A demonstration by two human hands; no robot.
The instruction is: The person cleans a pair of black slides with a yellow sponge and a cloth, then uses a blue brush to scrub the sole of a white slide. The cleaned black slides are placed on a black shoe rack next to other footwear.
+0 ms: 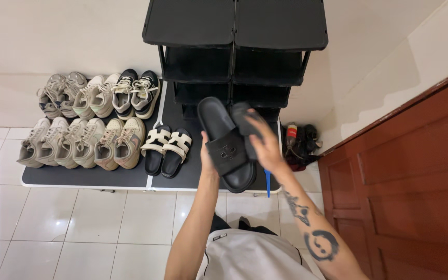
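Observation:
My left hand (pixel 207 153) grips the left edge of a black slide sandal (pixel 225 142), held up over the dark floor mat (pixel 86 177) in front of the shoe rack. Pressed against that sandal's right side is a dark cloth (pixel 246 124), and my right hand (pixel 265 142) is closed on it. A pair of black slides with white straps (pixel 167 148) lies on the mat just left of my hands.
A black multi-tier shoe rack (pixel 234 46) stands against the wall with bare shelves. Several pairs of beige and grey sneakers (pixel 86 122) line the mat's left half. Bottles and small items (pixel 299 142) sit right of the rack. A brown wooden door (pixel 416 181) is at the right.

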